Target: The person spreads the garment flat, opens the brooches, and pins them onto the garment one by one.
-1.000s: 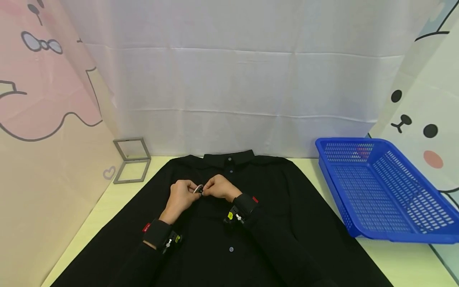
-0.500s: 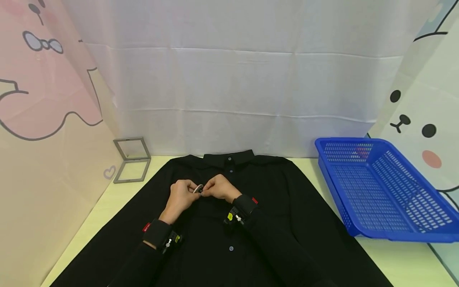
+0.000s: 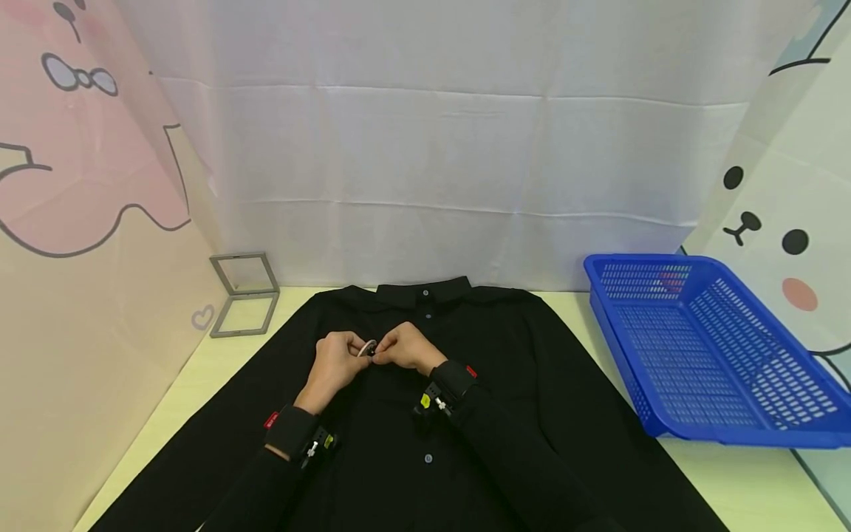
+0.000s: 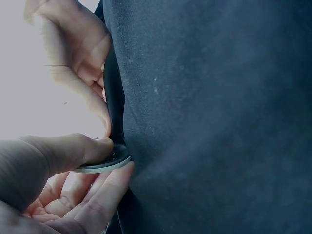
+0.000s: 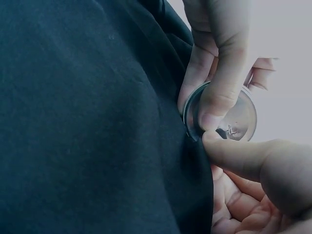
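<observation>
A black button-up shirt (image 3: 505, 340) lies spread out, collar at the far end. Over its chest, left of the button line, my left hand (image 3: 335, 363) pinches a round pin-back badge (image 5: 246, 114) between thumb and fingers. In the right wrist view the badge's shiny back faces up, with the left thumb pressed on it. Thumb and fingers of my right hand (image 3: 408, 347) pinch a fold of the shirt's cloth at the badge's edge, both thumb tips meeting there. The left wrist view shows the badge's thin pale rim (image 4: 105, 168) edge-on against the dark cloth. The fingers partly hide the pin.
A blue plastic basket (image 3: 598, 325) stands at the right of the pale yellow table (image 3: 725, 473). At the back left, a grey square frame case (image 3: 244, 295) stands opened on its hinge. White cloth hangs behind, with printed cartoon curtains at both sides.
</observation>
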Motion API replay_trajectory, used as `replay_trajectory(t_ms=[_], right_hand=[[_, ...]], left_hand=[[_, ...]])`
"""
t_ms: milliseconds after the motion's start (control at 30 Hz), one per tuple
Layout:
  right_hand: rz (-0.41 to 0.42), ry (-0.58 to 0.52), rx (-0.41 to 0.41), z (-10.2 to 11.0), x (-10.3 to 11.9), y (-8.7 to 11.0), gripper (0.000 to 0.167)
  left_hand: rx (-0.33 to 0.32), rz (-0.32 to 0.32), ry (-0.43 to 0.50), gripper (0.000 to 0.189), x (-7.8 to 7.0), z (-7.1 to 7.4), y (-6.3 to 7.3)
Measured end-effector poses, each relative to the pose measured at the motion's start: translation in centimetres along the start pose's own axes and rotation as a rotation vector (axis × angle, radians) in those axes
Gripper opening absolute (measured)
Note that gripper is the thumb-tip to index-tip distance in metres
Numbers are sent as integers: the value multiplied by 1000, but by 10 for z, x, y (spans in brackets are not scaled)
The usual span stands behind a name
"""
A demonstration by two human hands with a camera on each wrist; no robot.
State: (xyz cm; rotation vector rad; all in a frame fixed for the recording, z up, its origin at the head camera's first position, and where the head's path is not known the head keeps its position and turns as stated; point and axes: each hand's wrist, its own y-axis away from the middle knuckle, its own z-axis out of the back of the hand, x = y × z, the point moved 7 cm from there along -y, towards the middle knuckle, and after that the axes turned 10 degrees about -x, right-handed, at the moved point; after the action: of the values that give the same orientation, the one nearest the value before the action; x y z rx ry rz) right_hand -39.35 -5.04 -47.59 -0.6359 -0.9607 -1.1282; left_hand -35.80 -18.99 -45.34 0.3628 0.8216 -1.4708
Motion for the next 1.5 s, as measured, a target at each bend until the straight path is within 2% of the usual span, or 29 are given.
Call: replay_trajectory(t_ms=[1500], right_hand=[[15,6,-11,-2,3,0,5]], left_hand=[[32,32,-17,13,1,0,1]])
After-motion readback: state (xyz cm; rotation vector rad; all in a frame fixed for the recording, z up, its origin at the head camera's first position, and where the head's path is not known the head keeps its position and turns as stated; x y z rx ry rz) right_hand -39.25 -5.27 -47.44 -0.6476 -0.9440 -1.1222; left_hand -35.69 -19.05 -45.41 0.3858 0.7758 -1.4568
